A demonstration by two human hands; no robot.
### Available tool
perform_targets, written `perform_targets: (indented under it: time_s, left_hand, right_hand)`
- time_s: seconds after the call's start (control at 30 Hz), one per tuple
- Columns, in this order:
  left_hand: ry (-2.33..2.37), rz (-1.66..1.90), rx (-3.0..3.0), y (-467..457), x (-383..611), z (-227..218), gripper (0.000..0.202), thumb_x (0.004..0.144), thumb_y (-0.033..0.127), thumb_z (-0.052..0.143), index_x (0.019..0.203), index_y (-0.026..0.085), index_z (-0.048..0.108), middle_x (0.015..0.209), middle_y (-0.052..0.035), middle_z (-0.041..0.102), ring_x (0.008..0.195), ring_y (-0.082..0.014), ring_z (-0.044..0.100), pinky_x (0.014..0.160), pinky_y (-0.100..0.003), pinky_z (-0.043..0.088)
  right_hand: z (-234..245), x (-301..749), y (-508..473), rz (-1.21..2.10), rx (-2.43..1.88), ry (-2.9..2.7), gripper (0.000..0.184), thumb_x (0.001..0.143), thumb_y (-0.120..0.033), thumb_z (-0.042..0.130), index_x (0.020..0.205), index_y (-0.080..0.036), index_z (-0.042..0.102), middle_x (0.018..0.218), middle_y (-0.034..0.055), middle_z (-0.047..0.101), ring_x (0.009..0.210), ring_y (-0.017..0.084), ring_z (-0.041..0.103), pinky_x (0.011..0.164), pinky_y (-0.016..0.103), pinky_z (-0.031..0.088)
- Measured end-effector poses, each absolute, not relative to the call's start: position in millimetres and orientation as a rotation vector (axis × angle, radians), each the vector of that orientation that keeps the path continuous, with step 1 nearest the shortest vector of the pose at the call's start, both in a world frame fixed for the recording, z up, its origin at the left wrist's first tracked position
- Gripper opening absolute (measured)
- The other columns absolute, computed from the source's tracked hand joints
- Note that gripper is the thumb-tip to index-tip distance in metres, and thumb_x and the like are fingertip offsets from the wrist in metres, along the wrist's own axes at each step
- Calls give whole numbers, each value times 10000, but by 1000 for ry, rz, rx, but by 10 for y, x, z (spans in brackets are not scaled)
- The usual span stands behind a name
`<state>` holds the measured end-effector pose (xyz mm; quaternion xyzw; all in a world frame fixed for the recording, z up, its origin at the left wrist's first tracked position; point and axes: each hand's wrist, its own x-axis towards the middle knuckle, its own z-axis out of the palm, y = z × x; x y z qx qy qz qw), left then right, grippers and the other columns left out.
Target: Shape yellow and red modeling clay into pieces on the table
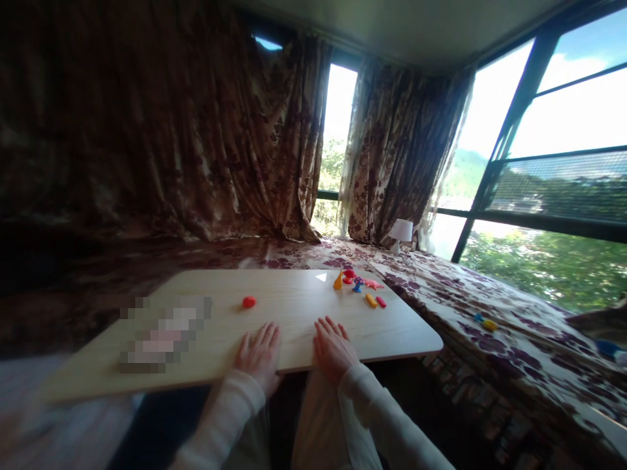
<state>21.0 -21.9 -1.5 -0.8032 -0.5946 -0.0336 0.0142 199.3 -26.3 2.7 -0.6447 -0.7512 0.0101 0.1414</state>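
Observation:
My left hand [258, 354] lies flat at the near edge of the pale wooden table [294, 287], fingers stretched out and holding nothing. To its right, my right hand [334, 347] rests palm down on the same edge, fingers extended and empty. A small red lump [249, 301] sits on the table just beyond my left hand. Farther off at the back right stand a yellow-orange toy [338, 281], a red toy [349, 276] and a blue toy [358, 284]. Beside them lie a pink star-like piece [375, 284], a yellow block [371, 301] and a smaller red-pink block [381, 302].
A blurred-out patch [164, 336] covers something on the table's left. Behind and to the right runs a flower-patterned covered surface [441, 294] with a white lamp [400, 234] and a yellow-and-blue object [487, 324]. Curtains [245, 150] and large windows stand beyond.

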Motion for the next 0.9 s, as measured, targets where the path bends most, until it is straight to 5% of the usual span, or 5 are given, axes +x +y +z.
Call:
perform_targets:
  time_s: [0.17,0.43,0.7,0.9]
  left_hand:
    - [-1852,-64,-2499,-227,221,16,823,656,196,529,1434,142,266,1526,-92,224,1411,-226,208,1138,-473,160]
    - [-1833,-86,-2501,-236,207,20,821,666,235,527,1433,108,265,1523,-97,233,1410,-231,210,1144,-466,159]
    - [-1847,-74,-2512,-225,216,6,826,680,220,540,1438,95,238,1531,-95,198,1415,-233,193,1144,-480,145]
    - [-1828,-80,-2502,-206,204,-20,815,675,237,529,1432,100,263,1522,-103,232,1410,-237,209,1143,-471,160]
  right_hand:
    - [13,1662,-333,58,-1754,-2255,433,906,-249,401,1332,-218,471,1476,15,367,1408,178,170,1133,373,152]
    - [91,1826,140,79,-1950,-2065,401,933,-268,343,1271,-171,536,1421,103,442,1352,269,316,1073,469,255]
    - [9,1706,-352,90,-1761,-2234,431,929,-273,347,1344,-237,459,1478,9,363,1409,163,166,1130,384,132]
    - [166,1764,220,114,-1940,-2075,393,941,-267,328,1270,-219,538,1420,74,448,1358,234,312,1080,467,243]
